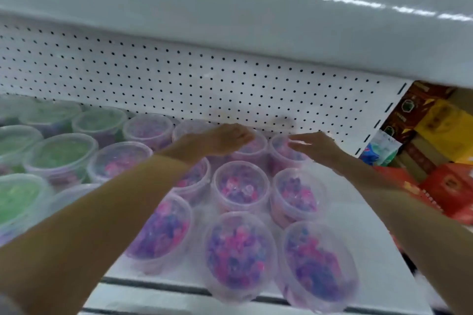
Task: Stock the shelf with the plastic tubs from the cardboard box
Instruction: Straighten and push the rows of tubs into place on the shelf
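Observation:
Several clear plastic tubs of pink and purple beads (240,186) stand in rows on the white shelf (358,227). Both my arms reach to the back row. My left hand (225,139) lies flat over a back tub (252,147), fingers together and pointing right. My right hand (314,146) rests on the neighbouring back tub (286,153), fingers stretched left. The frame is blurred, so I cannot see if either hand grips a tub. The cardboard box is out of view.
Tubs with green contents (58,153) fill the shelf's left side. A white pegboard (204,79) backs the shelf and an upper shelf (256,20) hangs overhead. Red, yellow and brown boxes (445,181) sit in the bay to the right.

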A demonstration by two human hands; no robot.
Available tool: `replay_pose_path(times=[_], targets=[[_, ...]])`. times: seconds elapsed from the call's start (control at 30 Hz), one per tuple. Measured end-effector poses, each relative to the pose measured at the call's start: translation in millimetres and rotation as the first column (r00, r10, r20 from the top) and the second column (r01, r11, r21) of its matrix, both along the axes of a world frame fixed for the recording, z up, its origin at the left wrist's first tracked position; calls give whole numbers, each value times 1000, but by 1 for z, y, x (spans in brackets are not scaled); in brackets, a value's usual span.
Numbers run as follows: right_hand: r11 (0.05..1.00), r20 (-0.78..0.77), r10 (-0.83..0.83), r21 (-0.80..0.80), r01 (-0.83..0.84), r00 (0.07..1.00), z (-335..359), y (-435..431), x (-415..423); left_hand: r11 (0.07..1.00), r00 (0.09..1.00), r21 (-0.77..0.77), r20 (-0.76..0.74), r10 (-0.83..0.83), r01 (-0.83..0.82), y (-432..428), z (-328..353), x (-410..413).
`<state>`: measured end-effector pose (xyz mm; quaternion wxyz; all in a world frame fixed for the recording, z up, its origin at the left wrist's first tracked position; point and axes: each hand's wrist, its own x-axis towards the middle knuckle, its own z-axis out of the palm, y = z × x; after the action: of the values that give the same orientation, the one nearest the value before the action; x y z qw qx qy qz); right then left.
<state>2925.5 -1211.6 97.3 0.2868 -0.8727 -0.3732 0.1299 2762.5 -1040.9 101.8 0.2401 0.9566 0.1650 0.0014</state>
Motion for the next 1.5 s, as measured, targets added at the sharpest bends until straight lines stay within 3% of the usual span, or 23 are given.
replay_pose_path(times=[0.13, 0.5, 0.77, 1.1, 1.2, 1.33, 1.5], targets=[[978, 87, 143, -162, -128, 986, -10, 13, 4, 999, 976, 44, -218, -7, 17, 9, -22, 23], [898, 171, 215, -422, -126, 962, -17, 7, 7, 995, 960, 91, -272, 63, -40, 13, -18, 18], [960, -11, 38, -277, -40, 999, -7, 18, 1, 992, 963, 123, -270, -9, 43, 15, -19, 16], [938, 21, 144, -322, -129, 989, -14, 7, 6, 979, 956, 107, -255, -143, 175, 34, -27, 14], [912, 30, 178, -380, -153, 984, -12, 14, 0, 985, 961, 83, -244, -127, 152, 30, -17, 13], [924, -34, 96, -369, -102, 995, -13, 24, 0, 974, 957, 122, -241, -158, 192, 30, -15, 11], [945, -67, 62, -317, -81, 996, -12, 23, -7, 991, 983, 114, -176, -55, 76, 31, -21, 9]])
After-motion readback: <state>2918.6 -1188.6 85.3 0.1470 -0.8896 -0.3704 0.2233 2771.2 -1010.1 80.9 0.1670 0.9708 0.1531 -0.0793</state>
